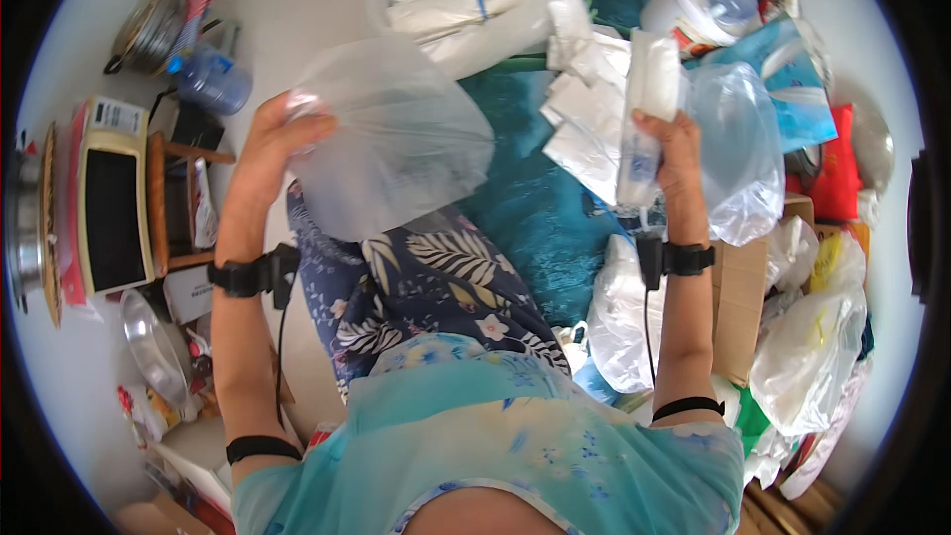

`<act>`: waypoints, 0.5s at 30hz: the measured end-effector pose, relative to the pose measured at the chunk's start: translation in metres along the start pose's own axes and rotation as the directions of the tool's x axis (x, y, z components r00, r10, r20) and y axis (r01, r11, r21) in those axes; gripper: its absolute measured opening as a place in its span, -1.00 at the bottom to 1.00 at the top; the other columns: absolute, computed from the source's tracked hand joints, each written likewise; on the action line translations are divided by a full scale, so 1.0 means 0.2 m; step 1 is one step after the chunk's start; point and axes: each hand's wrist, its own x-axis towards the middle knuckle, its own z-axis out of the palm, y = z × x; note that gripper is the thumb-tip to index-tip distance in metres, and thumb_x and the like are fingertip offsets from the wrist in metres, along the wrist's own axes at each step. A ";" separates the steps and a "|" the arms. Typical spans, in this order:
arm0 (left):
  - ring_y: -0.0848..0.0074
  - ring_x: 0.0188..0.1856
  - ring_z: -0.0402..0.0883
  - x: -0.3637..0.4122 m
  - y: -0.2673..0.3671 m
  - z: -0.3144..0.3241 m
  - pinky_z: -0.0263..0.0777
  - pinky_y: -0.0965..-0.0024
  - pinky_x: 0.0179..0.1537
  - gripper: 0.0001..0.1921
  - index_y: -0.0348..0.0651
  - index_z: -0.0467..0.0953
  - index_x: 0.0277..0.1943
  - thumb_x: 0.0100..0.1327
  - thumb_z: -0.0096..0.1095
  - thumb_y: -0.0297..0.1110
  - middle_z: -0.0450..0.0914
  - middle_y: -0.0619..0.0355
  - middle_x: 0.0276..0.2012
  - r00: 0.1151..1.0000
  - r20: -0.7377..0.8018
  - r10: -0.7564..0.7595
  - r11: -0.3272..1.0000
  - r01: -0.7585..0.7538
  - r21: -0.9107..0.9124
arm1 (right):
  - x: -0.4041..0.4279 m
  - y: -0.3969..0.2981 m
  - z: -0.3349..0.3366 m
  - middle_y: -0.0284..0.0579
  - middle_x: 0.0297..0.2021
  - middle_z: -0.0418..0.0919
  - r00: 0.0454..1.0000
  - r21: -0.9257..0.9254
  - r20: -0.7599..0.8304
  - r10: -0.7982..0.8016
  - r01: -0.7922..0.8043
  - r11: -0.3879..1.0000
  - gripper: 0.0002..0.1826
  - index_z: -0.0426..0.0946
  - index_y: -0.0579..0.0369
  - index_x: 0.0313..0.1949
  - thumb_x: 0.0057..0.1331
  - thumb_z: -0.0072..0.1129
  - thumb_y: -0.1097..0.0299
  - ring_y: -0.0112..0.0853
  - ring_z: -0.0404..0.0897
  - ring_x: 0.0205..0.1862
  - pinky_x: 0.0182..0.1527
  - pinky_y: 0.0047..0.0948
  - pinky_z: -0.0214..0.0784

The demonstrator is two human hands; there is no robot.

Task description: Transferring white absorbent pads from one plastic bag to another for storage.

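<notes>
My left hand (297,122) grips the bunched edge of a clear plastic bag (401,137), which spreads to the right over my lap. My right hand (672,145) holds a long folded white plastic packet (646,104) upright; it bears blue printing low down. Just left of that packet lies a loose pile of folded white plastic pieces (587,104) on a shiny dark teal surface (520,186). Beyond my hands rests a large clear bag (475,7) with white bundles inside, one crossed by a blue tie.
At right stand a translucent bluish plastic bag (735,141), a cardboard box (739,305) and a white bucket (687,15). To the left are a microwave-like appliance (115,193), a large water bottle (215,80), a steel basin (154,345) and a lidded pot (148,26).
</notes>
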 end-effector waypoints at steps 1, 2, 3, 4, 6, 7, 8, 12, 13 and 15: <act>0.68 -0.35 0.51 0.00 0.00 0.00 0.33 0.60 -0.26 -0.89 -0.17 0.57 -0.28 0.10 0.28 -0.46 0.61 0.30 -0.39 1.000 -0.014 -0.023 0.999 0.022 -0.034 | 0.00 -0.09 -0.09 -0.09 -0.40 0.60 0.992 -0.176 -0.067 -0.104 0.091 0.980 -0.61 0.52 0.39 -0.17 -0.03 0.33 0.52 -0.37 0.56 -0.41 -0.32 -0.35 0.41; 0.68 -0.35 0.51 0.00 -0.01 0.01 0.33 0.60 -0.26 -0.89 -0.17 0.57 -0.28 0.10 0.28 -0.46 0.61 0.30 -0.39 1.000 0.004 -0.013 0.999 0.013 -0.042 | 0.10 -0.06 -0.26 -0.02 -0.40 0.63 0.956 -0.442 -0.110 -0.273 0.199 0.875 -0.64 0.54 0.32 -0.23 -0.02 0.34 0.38 -0.24 0.61 -0.40 -0.31 -0.27 0.43; 0.69 -0.37 0.51 -0.01 -0.03 0.00 0.33 0.61 -0.29 -0.87 -0.17 0.58 -0.27 0.08 0.31 -0.46 0.60 0.31 -0.40 0.999 -0.028 -0.021 0.997 0.019 -0.077 | 0.10 -0.09 -0.33 -0.02 -0.40 0.63 0.954 -0.444 -0.117 -0.277 0.199 0.873 -0.64 0.54 0.32 -0.23 -0.02 0.34 0.38 -0.24 0.61 -0.40 -0.31 -0.27 0.43; 0.71 -0.39 0.51 0.00 -0.03 0.01 0.32 0.61 -0.31 -0.85 -0.17 0.58 -0.27 0.05 0.35 -0.46 0.60 0.32 -0.41 0.998 -0.063 -0.031 0.993 0.024 -0.112 | 0.11 -0.11 -0.38 0.03 -0.39 0.64 0.880 -0.797 -0.195 -0.433 0.115 0.593 -0.67 0.54 0.25 -0.25 0.01 0.30 0.34 -0.14 0.63 -0.36 -0.28 -0.22 0.44; 0.70 -0.38 0.51 0.01 -0.04 0.04 0.33 0.61 -0.30 -0.84 -0.17 0.59 -0.26 0.06 0.35 -0.48 0.61 0.31 -0.41 0.998 -0.040 -0.041 0.991 0.035 -0.131 | 0.13 -0.12 -0.46 0.08 -0.37 0.65 0.781 -0.975 -0.186 -0.596 -0.070 0.212 -0.70 0.54 0.19 -0.26 0.04 0.26 0.29 -0.05 0.64 -0.32 -0.26 -0.17 0.46; 0.69 -0.38 0.51 0.02 -0.04 0.07 0.33 0.61 -0.28 -0.84 -0.17 0.59 -0.25 0.06 0.35 -0.49 0.61 0.31 -0.41 0.998 -0.016 -0.054 0.988 0.051 -0.147 | 0.16 -0.06 -0.50 0.11 -0.30 0.63 0.805 -0.962 -0.269 -0.529 -0.250 0.108 -0.73 0.52 0.13 -0.22 0.09 0.15 0.30 0.04 0.62 -0.26 -0.20 -0.11 0.46; 0.69 -0.38 0.51 0.03 -0.04 0.09 0.33 0.61 -0.28 -0.84 -0.17 0.59 -0.25 0.06 0.35 -0.49 0.61 0.31 -0.41 0.999 -0.012 -0.053 0.987 0.050 -0.150 | 0.19 0.01 -0.55 0.13 -0.23 0.62 0.807 -0.911 -0.358 -0.469 -0.411 -0.011 -0.74 0.51 0.07 -0.17 0.14 0.05 0.32 0.13 0.60 -0.20 -0.14 -0.05 0.46; 0.69 -0.37 0.53 0.02 -0.03 0.11 0.36 0.60 -0.26 -0.85 -0.18 0.58 -0.26 0.06 0.34 -0.50 0.61 0.29 -0.40 0.999 0.029 -0.031 0.992 0.035 -0.123 | 0.25 0.42 -0.81 0.13 -0.14 0.59 0.953 -0.954 -0.239 -0.187 -0.266 -0.138 -0.75 0.51 0.09 -0.18 0.15 -0.01 0.36 0.07 0.57 -0.05 -0.03 -0.03 0.44; 0.69 -0.37 0.53 0.02 -0.03 0.11 0.37 0.59 -0.25 -0.85 -0.19 0.58 -0.26 0.05 0.34 -0.50 0.61 0.29 -0.40 0.999 0.048 -0.024 0.992 0.030 -0.121 | 0.25 0.50 -0.84 0.13 -0.14 0.59 0.955 -0.956 -0.233 -0.185 -0.260 -0.136 -0.75 0.51 0.09 -0.18 0.15 -0.01 0.36 0.07 0.57 -0.05 -0.03 -0.03 0.44; 0.68 -0.37 0.54 0.02 -0.02 0.11 0.38 0.59 -0.25 -0.84 -0.19 0.58 -0.26 0.05 0.33 -0.51 0.61 0.29 -0.40 0.998 0.062 -0.035 0.995 0.040 -0.092 | 0.25 0.60 -0.86 0.12 -0.15 0.58 0.965 -0.938 -0.231 -0.125 -0.255 -0.235 -0.74 0.54 0.10 -0.17 0.16 -0.02 0.39 0.05 0.54 0.00 0.04 -0.04 0.39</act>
